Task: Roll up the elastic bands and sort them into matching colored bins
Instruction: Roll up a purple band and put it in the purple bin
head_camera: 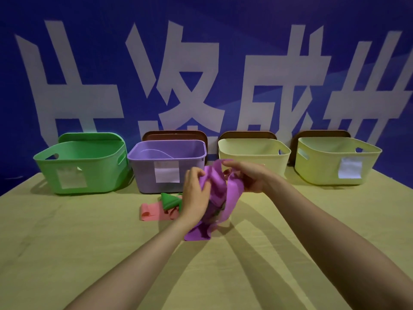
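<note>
Four bins stand in a row along the far edge of the table (89, 242): green bin (82, 166), purple bin (167, 153), cream bin (252, 153) and yellow bin (335, 162). From this angle only their upper inner walls show; the floors are hidden. A faint curved outline shows inside the purple bin, and I cannot tell what it is. Dark lids (174, 134) lean behind three of the bins, mostly covered.

Both hands hold the crumpled purple band (232, 189) above the table in front of the purple and cream bins. The left hand (195, 195) grips its left side with curled fingers, and the right hand (250, 175) clutches its top. The band's tail hangs down to the table. A green band (169, 201) and a pink band (149, 212) lie beneath, partly hidden by the left hand. The cream bin's front is blocked by the right hand.
</note>
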Motion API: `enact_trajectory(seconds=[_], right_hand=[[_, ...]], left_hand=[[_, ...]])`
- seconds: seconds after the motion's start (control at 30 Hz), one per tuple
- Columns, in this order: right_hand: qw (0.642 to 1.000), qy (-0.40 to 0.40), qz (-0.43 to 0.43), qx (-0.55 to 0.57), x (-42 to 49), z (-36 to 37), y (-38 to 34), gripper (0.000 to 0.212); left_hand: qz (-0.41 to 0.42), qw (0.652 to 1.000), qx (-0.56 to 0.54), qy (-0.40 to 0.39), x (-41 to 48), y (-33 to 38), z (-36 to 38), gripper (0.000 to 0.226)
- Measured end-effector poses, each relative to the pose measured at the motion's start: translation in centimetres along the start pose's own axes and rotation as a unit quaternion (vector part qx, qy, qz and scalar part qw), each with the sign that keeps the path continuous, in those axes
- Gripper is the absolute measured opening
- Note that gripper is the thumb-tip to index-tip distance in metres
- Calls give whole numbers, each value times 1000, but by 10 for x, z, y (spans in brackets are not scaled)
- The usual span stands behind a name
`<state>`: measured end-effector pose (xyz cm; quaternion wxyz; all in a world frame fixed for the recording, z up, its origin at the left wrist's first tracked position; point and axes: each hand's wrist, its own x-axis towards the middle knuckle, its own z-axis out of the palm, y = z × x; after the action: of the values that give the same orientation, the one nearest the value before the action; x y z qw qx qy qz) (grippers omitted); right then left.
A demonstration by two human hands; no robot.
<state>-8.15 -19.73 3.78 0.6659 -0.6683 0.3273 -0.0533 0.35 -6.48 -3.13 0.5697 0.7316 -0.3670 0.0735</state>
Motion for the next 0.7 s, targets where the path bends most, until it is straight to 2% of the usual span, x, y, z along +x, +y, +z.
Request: enact_trajectory(seconds=[0.13,0.2,0.27,0.3,0.37,0.43,0.5,0.57,0.6,0.67,0.7], right_hand=[[990,55,-98,-84,-2,10,-10,30],[974,99,-152,-138,-6,15,-17,41],[957,133,-186,-178,-9,16,-24,55],[949,145,-196,-200,-11,16,-27,58],[940,145,-206,-230,-18,17,-33,56],[934,148,-218,-243,-21,19,-37,51],[932,162,-228,-232,-23,18,-40,35],[947,145,-211,-192,-28,14,-43,22],[961,112,-194,-161,-33,12,-46,22],[982,13,-176,-71,-43,9,-49,27],[982,-25,-181,-40,-46,7,-50,32]], left_hand=[[168,982,35,-76,-14,11,8,23],[239,963,58,-114,-17,11,11,32],[269,952,76,-128,-17,8,12,33],[266,950,91,-137,-16,8,12,35],[195,949,150,-197,-14,11,13,40],[110,924,249,-269,-6,9,14,49],[95,902,297,-299,0,9,9,54],[103,928,225,-277,6,11,2,54],[75,950,160,-259,7,14,-2,54],[-44,972,-46,-227,9,28,-12,48],[-110,956,-175,-209,12,37,-18,41]])
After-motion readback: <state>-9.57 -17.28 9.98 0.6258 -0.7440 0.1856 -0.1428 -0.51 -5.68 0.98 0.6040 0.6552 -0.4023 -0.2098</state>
